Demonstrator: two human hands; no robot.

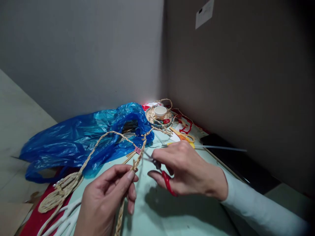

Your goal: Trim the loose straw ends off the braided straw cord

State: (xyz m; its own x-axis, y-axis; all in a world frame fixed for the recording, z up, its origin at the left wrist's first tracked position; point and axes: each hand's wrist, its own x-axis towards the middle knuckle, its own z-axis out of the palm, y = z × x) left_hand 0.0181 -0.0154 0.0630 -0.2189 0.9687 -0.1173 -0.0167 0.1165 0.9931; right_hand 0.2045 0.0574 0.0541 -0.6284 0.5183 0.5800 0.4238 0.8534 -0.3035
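My left hand (108, 200) pinches a braided straw cord (136, 161) between thumb and fingers, low in the middle of the view. The cord runs up to a small pink clip (137, 150), loops left over the blue bag and ends in a flat woven coil (59, 193) at the lower left. My right hand (187, 170) grips red-handled scissors (167, 182), fingers through the handles. The blades point left at the cord just below the clip.
A crumpled blue plastic bag (73, 141) lies left on the pale green table (172, 216). At the back corner stand a woven tray (167, 116) holding a white cup (160, 111), orange scissors (183, 136), a long metal needle (221, 148) and a black slab (236, 160).
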